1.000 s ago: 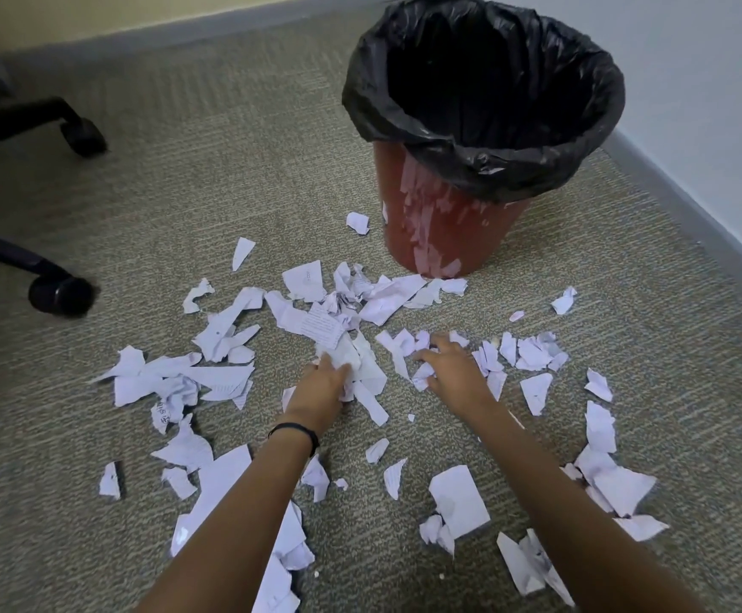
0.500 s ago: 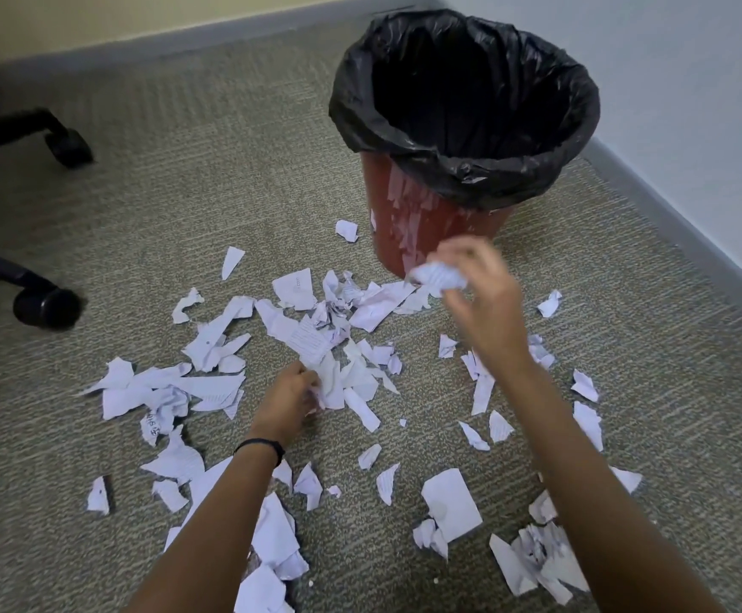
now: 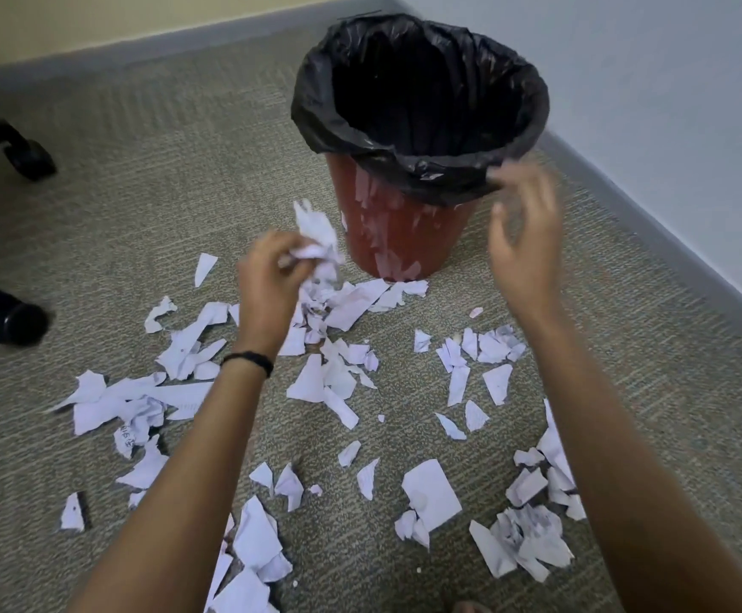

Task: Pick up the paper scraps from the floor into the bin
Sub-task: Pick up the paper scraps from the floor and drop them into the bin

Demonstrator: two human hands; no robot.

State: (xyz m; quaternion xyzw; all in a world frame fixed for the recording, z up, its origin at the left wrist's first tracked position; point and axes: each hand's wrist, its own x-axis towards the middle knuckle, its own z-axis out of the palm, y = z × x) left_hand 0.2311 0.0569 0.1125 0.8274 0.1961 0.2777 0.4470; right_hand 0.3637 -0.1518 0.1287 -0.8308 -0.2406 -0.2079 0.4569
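L hand [image 3: 267, 280] raised scrap wad [image 3: 318, 241] upright.

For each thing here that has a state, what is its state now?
Left hand: raised, grips a wad of scraps.
Right hand: open, holds nothing, near the bin's rim.
Bin: upright, lined with a black bag, top open.
Scraps on the carpet: many lie scattered.

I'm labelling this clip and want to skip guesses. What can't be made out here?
All in the head view:
Inside of the bin: black in the shadow of the liner, so any scraps in it are unseen.
Fingertips of the right hand: motion-blurred.
The chair base: cut off by the left edge.
Print on the paper scraps: too small.
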